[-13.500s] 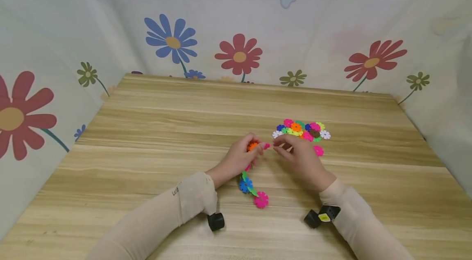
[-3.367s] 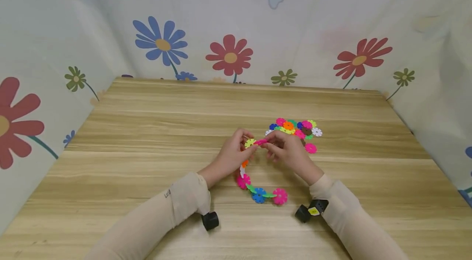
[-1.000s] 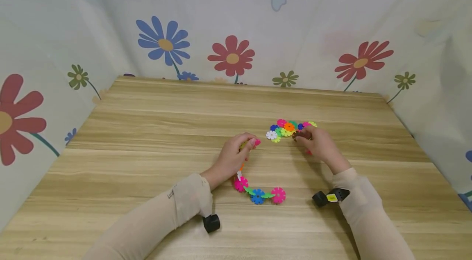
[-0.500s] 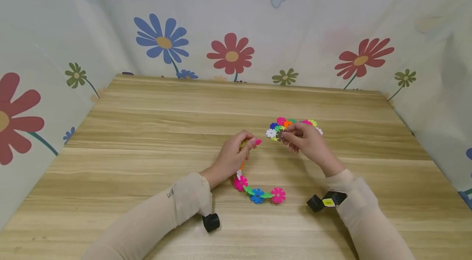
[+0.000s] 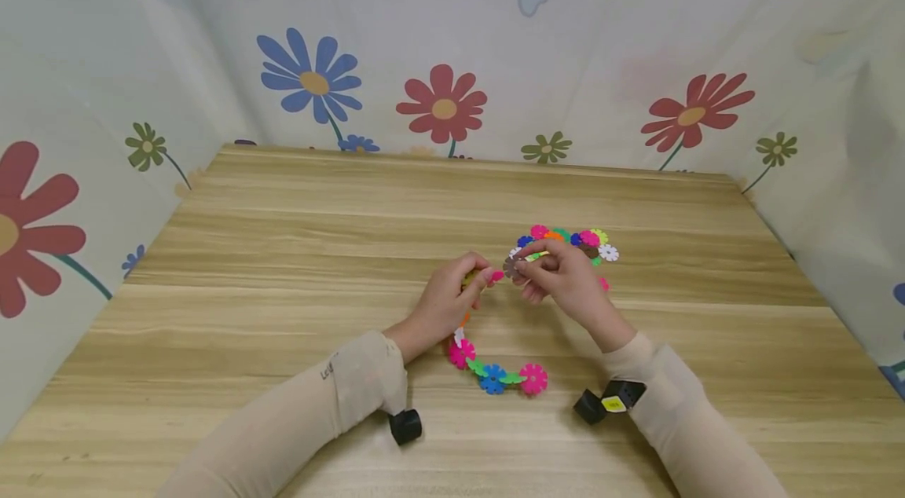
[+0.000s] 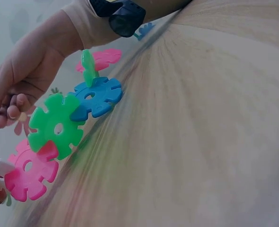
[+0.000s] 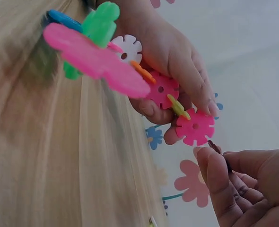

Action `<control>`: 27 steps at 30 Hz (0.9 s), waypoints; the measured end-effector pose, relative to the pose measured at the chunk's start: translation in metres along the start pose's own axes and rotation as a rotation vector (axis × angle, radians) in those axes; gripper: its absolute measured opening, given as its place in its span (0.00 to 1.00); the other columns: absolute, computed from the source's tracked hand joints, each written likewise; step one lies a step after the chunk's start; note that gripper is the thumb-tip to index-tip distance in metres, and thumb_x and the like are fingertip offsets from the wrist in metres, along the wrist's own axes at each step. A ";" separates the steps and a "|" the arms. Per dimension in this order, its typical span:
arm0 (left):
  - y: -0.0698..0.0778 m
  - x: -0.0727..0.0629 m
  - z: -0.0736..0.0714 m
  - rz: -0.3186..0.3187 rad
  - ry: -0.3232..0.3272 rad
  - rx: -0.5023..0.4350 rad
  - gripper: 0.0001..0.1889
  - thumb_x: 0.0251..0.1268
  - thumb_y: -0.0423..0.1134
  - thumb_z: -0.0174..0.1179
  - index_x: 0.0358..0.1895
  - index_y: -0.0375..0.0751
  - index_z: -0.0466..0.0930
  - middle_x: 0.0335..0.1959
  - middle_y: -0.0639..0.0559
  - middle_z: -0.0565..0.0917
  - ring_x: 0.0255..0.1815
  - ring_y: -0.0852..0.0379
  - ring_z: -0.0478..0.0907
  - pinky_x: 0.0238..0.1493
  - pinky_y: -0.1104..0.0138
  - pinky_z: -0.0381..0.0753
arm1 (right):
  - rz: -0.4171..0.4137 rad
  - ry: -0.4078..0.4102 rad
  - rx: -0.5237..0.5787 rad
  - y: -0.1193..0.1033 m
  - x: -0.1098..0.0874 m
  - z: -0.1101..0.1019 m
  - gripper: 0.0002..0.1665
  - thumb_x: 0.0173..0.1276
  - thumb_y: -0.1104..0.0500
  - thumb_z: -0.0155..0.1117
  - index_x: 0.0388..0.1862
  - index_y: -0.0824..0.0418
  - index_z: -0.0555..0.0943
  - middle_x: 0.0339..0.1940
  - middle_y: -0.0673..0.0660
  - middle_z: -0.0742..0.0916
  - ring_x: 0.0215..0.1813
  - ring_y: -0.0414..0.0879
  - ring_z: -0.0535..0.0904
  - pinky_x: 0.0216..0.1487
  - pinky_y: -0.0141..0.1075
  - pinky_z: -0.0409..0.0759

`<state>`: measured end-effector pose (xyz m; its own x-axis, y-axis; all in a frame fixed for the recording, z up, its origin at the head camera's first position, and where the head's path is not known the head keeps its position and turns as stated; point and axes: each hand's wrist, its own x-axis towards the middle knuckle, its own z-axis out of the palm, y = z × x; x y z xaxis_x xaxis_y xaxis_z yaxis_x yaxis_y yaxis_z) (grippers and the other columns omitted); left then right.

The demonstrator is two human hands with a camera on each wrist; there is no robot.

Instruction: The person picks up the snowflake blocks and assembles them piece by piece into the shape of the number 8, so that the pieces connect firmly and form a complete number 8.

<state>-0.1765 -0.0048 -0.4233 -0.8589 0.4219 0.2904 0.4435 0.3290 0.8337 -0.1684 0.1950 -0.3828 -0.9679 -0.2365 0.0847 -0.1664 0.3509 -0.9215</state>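
A chain of notched plastic snowflake discs hangs from my left hand (image 5: 441,300) and curves down onto the table, ending in a pink disc (image 5: 533,378) beside a blue disc (image 5: 492,378). My left thumb and fingers pinch the chain near its upper end, where another pink disc (image 7: 195,126) sticks out past the fingertips, joined to a yellow disc (image 7: 178,107). A brown disc (image 5: 512,268) is pinched between the thumb and forefinger of my right hand (image 5: 573,290). In the right wrist view its edge is at the rim of the pink disc; whether they interlock is unclear.
Behind my right hand lies a pile of loose discs, among them a white disc (image 5: 608,253), a pink disc (image 5: 539,232) and another brown disc (image 5: 588,250). The wooden table (image 5: 318,247) backs onto a flower-printed cloth (image 5: 580,34).
My right hand has picked the brown disc from the pile and brought it left to the chain's end. Since the oldest frame the chain has gained discs, and its lower end has shifted right.
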 end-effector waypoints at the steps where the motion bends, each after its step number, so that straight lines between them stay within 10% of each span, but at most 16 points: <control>1: 0.000 0.000 0.000 0.000 -0.001 0.001 0.13 0.76 0.43 0.47 0.46 0.39 0.77 0.25 0.41 0.79 0.20 0.57 0.74 0.27 0.71 0.73 | 0.001 -0.003 0.005 0.000 0.000 0.001 0.13 0.70 0.64 0.58 0.48 0.73 0.75 0.32 0.74 0.86 0.21 0.41 0.82 0.25 0.34 0.83; 27: 0.001 -0.002 -0.001 -0.013 -0.008 0.021 0.12 0.75 0.45 0.49 0.45 0.42 0.78 0.23 0.45 0.78 0.19 0.61 0.72 0.30 0.71 0.72 | 0.015 0.004 0.029 -0.001 -0.003 0.002 0.13 0.70 0.64 0.58 0.48 0.73 0.75 0.29 0.70 0.87 0.20 0.41 0.81 0.23 0.35 0.83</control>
<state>-0.1743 -0.0062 -0.4225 -0.8628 0.4238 0.2756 0.4374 0.3525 0.8273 -0.1648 0.1930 -0.3828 -0.9710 -0.2278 0.0721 -0.1462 0.3279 -0.9333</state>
